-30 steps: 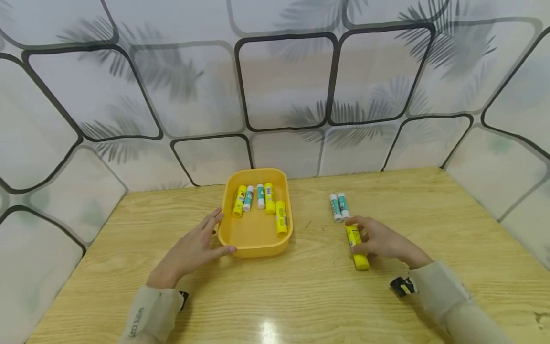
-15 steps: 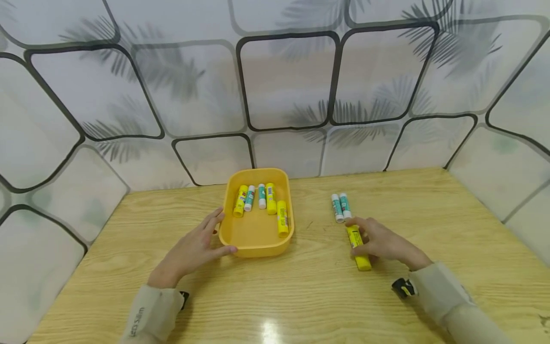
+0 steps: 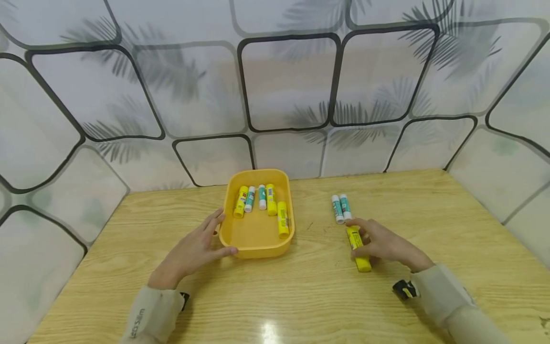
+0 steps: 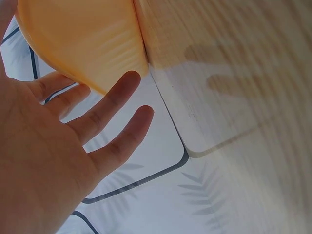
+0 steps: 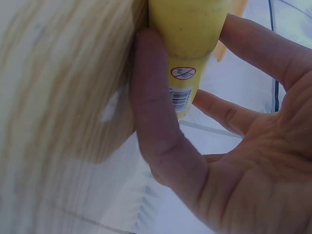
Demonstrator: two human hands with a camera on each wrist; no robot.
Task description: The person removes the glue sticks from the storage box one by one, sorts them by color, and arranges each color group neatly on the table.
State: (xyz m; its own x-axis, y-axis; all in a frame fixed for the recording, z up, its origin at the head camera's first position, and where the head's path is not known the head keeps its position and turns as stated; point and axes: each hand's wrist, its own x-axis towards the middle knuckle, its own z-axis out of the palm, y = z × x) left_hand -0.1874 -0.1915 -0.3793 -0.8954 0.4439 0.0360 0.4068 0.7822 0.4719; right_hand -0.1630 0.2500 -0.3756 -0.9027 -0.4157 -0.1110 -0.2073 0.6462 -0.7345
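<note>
My right hand (image 3: pixel 380 242) pinches a yellow glue stick (image 3: pixel 363 264) that lies on the table, thumb on one side and fingers on the other. In the right wrist view this glue stick (image 5: pixel 187 29) shows a barcode between the fingers. Just beyond its far end, two white-and-teal glue sticks (image 3: pixel 337 210) lie side by side. My left hand (image 3: pixel 193 251) is spread at the left side of a yellow plastic box (image 3: pixel 258 252), its thumb at the front rim. Extended fingers (image 4: pixel 127 134) appear beside the box wall (image 4: pixel 87 39) in the left wrist view.
Inside the box lie yellow glue sticks (image 3: pixel 282 220) and smaller white-and-teal ones (image 3: pixel 262 197). The wooden table (image 3: pixel 275 296) reaches back to a patterned cloth wall (image 3: pixel 288 86), which also rises at both sides.
The view has shifted very slightly. Both hands, the box and the glue sticks keep their places; the right hand's pinch on the yellow glue stick looks the same throughout.
</note>
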